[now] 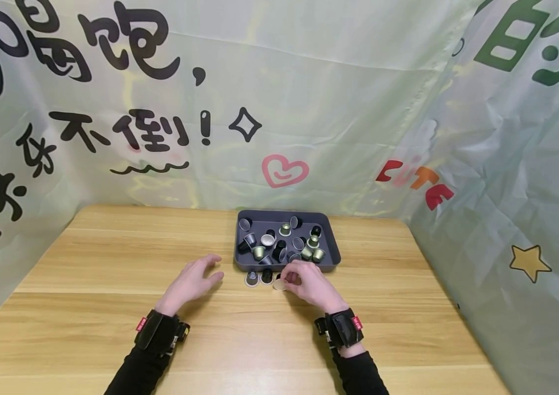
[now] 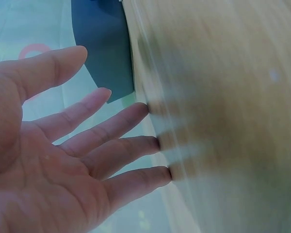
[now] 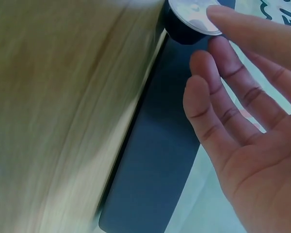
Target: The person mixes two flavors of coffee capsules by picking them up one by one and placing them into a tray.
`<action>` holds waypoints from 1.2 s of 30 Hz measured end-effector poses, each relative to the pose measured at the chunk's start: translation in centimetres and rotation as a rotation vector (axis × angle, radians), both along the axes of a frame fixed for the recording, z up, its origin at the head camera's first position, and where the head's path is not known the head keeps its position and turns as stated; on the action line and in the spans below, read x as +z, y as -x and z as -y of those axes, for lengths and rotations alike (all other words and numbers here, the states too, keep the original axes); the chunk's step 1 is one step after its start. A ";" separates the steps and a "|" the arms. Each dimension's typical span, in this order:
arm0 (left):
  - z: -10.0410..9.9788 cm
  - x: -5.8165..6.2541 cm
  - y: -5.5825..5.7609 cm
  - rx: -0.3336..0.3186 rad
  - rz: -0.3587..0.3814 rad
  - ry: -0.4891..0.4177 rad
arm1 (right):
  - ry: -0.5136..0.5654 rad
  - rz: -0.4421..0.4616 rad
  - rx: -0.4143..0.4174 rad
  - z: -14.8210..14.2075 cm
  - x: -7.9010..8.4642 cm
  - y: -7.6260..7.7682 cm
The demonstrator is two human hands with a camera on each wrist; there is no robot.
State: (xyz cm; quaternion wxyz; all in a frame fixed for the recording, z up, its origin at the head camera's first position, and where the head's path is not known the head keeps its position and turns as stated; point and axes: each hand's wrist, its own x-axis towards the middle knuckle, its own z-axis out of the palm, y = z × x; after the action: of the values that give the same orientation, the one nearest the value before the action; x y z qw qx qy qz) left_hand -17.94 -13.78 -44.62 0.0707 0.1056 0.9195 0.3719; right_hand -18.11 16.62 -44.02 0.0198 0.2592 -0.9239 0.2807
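In the head view, my right hand (image 1: pixel 311 284) is at the front edge of a dark grey tray (image 1: pixel 246 266). It pinches a black coffee capsule (image 3: pixel 185 28), whose silver foil lid faces the thumb in the right wrist view. Just left of it, a dark grey capsule (image 1: pixel 252 278) and a black capsule (image 1: pixel 266 276) stand lid down on the table. My left hand (image 1: pixel 190 282) hovers left of these, holding nothing, its fingers spread and slightly bent. Several capsules in black, grey and light green lie mixed in the tray, some upright, some tipped over.
The wooden table (image 1: pixel 111 307) extends to both sides and in front of the tray. A printed cloth (image 1: pixel 348 120) hangs behind the table's back edge and along its right side.
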 end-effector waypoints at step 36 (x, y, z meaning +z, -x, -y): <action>0.0 0.0 -0.3 -0.019 -0.018 -0.003 | -0.042 0.121 0.065 -0.2 0.0 -0.2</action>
State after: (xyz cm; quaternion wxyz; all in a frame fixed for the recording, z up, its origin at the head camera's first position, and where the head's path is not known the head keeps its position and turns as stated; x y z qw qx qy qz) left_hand -17.69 -13.75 -44.62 0.0658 0.1176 0.9185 0.3719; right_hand -17.89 16.85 -44.03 -0.0508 0.2719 -0.9202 0.2769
